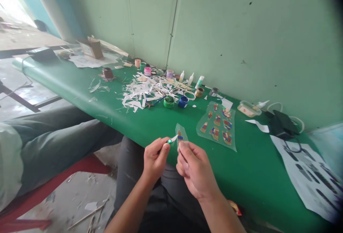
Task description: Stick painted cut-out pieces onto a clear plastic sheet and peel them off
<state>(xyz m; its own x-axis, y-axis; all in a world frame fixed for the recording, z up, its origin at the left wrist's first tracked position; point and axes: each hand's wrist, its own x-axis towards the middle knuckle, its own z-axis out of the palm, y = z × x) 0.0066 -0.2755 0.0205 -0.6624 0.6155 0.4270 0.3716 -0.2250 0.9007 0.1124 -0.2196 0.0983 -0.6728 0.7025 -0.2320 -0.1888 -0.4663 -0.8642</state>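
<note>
Over the table's front edge, my left hand (157,156) is closed round a small knife (174,138) with a green handle and a pale pointed blade. The blade's tip lies against or very near a piece of clear plastic film (179,129) bearing a brown and blue painted shape. My right hand (194,165) pinches that film by its lower end. Flat on the green table to the right is a larger clear sheet (230,143) with several painted shapes in brown, blue and red. Open jars of green paint (169,102) and blue paint (183,101) stand beyond my hands.
White paper scraps (136,92) are heaped at mid-table. Glue bottles (190,79) and more paint jars line the wall. At right are a plastic box (248,109), a black device (281,124) and a printed sheet (302,176). Another person's leg (66,136) is at left.
</note>
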